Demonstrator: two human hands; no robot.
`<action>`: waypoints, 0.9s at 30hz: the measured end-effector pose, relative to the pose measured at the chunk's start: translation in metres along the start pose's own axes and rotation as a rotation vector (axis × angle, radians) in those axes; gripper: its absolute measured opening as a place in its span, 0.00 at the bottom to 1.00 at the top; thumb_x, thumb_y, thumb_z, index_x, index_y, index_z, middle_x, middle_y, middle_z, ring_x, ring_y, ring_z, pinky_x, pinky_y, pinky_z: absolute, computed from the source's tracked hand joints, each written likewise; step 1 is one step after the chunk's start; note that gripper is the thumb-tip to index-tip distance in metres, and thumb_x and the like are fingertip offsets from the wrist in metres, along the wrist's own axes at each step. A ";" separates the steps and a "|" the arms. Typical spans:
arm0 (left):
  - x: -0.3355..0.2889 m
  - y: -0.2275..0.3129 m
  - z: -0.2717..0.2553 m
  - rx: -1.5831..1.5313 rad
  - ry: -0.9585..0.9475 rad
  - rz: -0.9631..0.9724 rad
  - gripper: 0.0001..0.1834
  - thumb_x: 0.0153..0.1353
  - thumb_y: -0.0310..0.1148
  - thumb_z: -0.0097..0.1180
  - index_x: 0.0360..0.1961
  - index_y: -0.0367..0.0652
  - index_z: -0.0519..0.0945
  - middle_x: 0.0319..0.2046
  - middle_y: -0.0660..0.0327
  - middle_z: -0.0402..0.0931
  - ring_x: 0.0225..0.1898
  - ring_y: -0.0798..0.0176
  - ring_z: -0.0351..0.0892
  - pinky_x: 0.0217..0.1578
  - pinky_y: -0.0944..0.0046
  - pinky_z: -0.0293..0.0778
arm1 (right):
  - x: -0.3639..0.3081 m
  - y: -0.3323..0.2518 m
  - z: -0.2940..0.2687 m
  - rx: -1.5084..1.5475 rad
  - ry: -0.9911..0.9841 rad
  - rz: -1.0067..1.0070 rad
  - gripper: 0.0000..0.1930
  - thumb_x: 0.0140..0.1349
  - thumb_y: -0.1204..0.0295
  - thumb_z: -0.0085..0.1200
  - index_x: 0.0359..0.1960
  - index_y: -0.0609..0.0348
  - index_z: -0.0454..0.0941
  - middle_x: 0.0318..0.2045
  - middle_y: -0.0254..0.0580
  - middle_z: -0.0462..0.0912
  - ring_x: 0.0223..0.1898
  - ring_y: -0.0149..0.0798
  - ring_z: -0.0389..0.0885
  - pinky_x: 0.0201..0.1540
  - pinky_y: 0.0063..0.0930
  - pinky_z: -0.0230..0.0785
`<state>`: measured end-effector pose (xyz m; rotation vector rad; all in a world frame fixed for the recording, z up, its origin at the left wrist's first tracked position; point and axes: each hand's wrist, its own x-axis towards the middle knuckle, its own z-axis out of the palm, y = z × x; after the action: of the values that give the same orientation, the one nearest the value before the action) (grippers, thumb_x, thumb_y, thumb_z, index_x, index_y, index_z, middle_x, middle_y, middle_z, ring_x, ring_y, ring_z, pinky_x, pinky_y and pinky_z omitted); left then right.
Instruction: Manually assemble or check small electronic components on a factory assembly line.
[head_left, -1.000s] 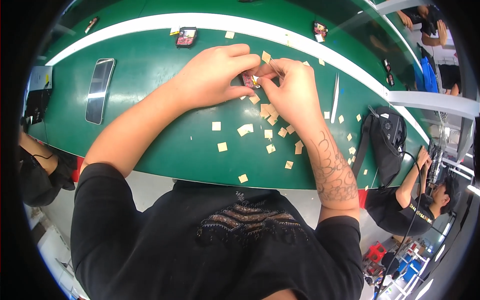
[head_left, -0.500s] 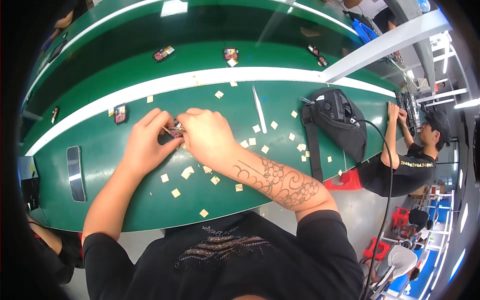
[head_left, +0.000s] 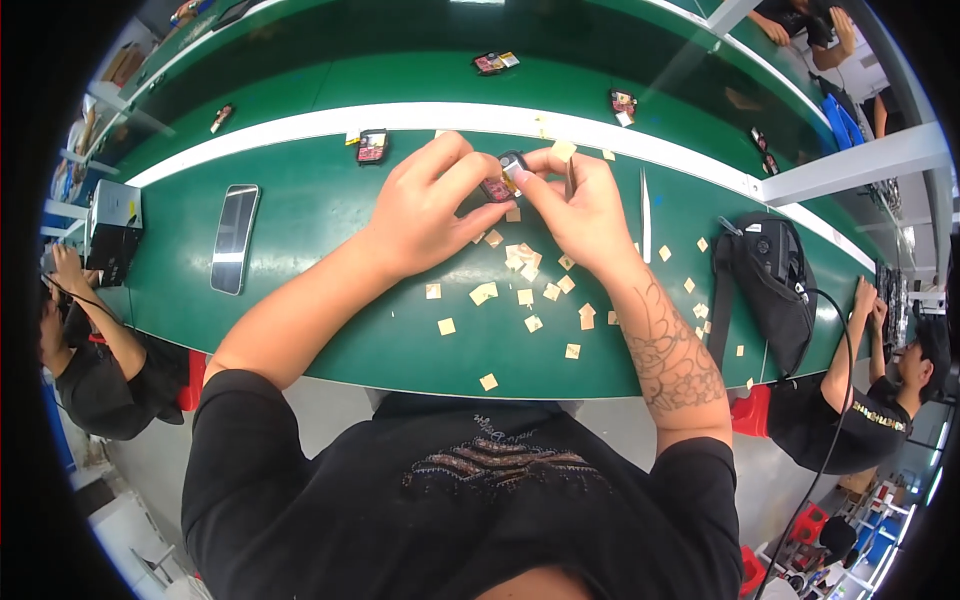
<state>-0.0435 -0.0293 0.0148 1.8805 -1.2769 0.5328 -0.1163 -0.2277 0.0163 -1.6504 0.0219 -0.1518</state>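
Note:
My left hand (head_left: 430, 205) pinches the left side of a small black-edged electronic part (head_left: 497, 188) with a reddish face and a yellow-and-white patch. My right hand (head_left: 580, 208) closes on the part's right side, its thumb pressed over the patch. A pale yellow square (head_left: 563, 151) sits at my right index finger, and a narrow brownish piece (head_left: 571, 180) shows below it; I cannot make out what that piece is. Several loose pale squares (head_left: 520, 258) lie on the green table (head_left: 330, 330) below my hands. To the right rest white tweezers (head_left: 646, 215).
A phone (head_left: 235, 240) lies at the left, and a similar part (head_left: 372, 147) sits near the white ledge (head_left: 300, 130). More parts, one of them here (head_left: 623, 105), lie beyond it. At the right stands a black bag (head_left: 770, 270) with a cable. Co-workers sit on both sides.
The view has turned, so the table things appear farther right. My right hand no longer covers the part from above; it grips the right side, and a pale square shows at its index finger.

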 end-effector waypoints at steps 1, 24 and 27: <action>0.000 0.002 0.000 -0.003 0.002 0.007 0.21 0.49 0.30 0.81 0.42 0.44 0.82 0.34 0.60 0.74 0.35 0.54 0.80 0.34 0.56 0.78 | -0.001 -0.003 0.002 -0.002 0.011 -0.008 0.07 0.72 0.75 0.63 0.43 0.69 0.87 0.33 0.27 0.86 0.25 0.13 0.69 0.28 0.16 0.63; 0.109 -0.053 0.067 -0.662 -0.340 -0.644 0.09 0.75 0.30 0.63 0.44 0.33 0.81 0.34 0.60 0.85 0.33 0.71 0.84 0.37 0.67 0.83 | 0.017 0.008 -0.017 0.157 0.634 -0.278 0.07 0.75 0.70 0.62 0.46 0.59 0.79 0.27 0.28 0.78 0.25 0.20 0.70 0.29 0.22 0.65; 0.171 -0.067 0.119 -0.510 -0.462 -0.587 0.11 0.74 0.34 0.64 0.45 0.35 0.83 0.33 0.61 0.86 0.32 0.70 0.85 0.36 0.67 0.83 | 0.027 0.036 -0.033 0.125 0.646 -0.335 0.08 0.78 0.68 0.58 0.40 0.59 0.77 0.24 0.26 0.73 0.26 0.20 0.68 0.29 0.24 0.63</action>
<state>0.0769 -0.2106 0.0386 1.8494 -0.9303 -0.5159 -0.0904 -0.2666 -0.0141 -1.4104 0.2221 -0.9182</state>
